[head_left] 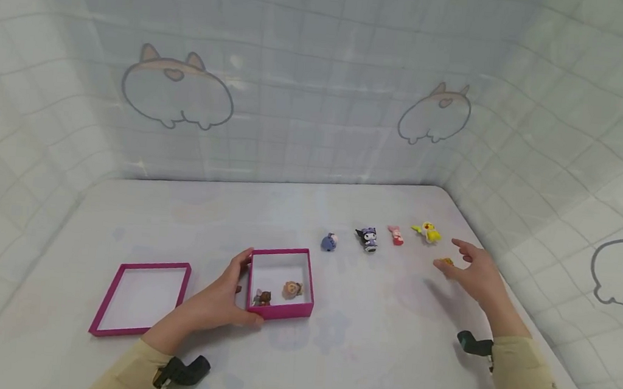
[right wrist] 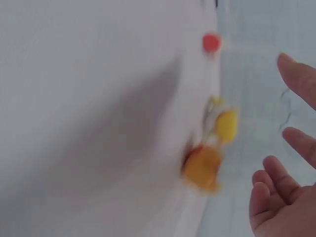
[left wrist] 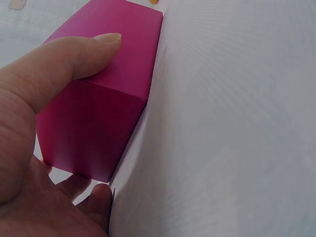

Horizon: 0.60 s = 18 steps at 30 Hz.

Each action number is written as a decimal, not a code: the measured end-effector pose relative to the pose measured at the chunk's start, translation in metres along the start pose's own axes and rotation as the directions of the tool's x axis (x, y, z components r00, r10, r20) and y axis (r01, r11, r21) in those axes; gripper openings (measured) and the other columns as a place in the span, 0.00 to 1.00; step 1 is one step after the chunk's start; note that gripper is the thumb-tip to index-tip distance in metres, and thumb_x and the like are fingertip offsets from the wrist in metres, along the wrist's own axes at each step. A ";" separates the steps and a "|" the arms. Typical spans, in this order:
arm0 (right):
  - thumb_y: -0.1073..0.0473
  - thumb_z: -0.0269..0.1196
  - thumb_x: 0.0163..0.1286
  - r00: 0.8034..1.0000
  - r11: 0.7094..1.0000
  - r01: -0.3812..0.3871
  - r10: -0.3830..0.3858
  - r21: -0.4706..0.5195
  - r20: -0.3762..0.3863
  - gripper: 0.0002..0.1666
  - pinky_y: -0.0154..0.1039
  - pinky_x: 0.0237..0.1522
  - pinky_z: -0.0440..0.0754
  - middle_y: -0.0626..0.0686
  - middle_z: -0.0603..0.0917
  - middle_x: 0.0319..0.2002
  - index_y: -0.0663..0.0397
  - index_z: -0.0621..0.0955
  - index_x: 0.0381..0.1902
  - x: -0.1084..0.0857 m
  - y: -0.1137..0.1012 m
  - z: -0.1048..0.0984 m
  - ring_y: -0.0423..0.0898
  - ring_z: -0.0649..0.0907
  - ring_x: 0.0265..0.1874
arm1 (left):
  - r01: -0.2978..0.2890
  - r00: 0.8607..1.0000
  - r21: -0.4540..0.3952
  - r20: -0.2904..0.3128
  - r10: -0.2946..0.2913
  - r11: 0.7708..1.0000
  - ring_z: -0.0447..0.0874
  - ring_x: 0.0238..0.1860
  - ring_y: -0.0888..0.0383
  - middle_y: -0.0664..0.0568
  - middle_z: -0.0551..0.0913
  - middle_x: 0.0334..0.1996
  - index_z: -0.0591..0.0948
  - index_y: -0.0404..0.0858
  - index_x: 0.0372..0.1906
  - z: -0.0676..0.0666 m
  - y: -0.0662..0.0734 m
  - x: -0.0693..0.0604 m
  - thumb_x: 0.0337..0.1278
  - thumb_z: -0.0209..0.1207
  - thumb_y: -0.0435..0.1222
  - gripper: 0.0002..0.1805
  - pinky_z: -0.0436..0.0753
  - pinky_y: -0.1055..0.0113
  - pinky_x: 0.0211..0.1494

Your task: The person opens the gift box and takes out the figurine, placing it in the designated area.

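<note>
My left hand [head_left: 215, 306] grips a magenta open-topped box [head_left: 283, 311] at its left side. In the left wrist view the thumb lies on one wall of the box [left wrist: 98, 126], with fingers around the corner. Inside stand a tan figurine [head_left: 292, 289] and a brown-and-grey one [head_left: 262, 298]. A small brown bit [head_left: 239, 289] peeks out between left hand and box. On the right, my right hand [head_left: 477, 278] hovers with fingers spread by an orange figurine [head_left: 448, 261]. The right wrist view shows that blurred orange figurine [right wrist: 203, 169] apart from the fingers.
A magenta-rimmed lid [head_left: 187, 291] lies left of the box. Along the back of the table are a blue figurine [head_left: 329, 242], a black-and-purple one [head_left: 368, 238], a pink-and-red one [head_left: 396, 235] and a yellow one [head_left: 428, 232]. Pale curtains [head_left: 319, 97] hang around the table.
</note>
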State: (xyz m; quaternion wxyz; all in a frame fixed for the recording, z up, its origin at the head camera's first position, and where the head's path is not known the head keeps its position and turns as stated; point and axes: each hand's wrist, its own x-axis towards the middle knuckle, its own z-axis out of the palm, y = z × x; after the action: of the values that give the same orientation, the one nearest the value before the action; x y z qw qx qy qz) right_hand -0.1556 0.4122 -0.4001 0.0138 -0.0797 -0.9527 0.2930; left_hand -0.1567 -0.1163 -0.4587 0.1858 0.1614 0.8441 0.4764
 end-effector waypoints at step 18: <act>0.48 0.70 0.65 0.915 0.905 0.384 -0.400 0.185 0.055 0.32 0.50 0.49 0.81 0.54 0.81 0.48 0.49 0.76 0.64 0.002 -0.128 0.064 0.49 0.81 0.49 | -0.004 1.000 -0.003 0.002 0.004 1.000 0.56 0.73 0.49 0.53 0.47 0.77 0.38 0.57 0.77 0.005 0.003 0.005 0.28 0.81 0.52 0.75 0.72 0.50 0.66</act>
State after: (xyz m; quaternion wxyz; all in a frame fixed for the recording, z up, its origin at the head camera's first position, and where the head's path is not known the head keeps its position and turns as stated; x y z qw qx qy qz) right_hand -0.1802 0.2726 -0.3814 0.0353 0.1287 -0.9203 0.3676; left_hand -0.1581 -0.1088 -0.4589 0.1856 0.1634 0.8428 0.4780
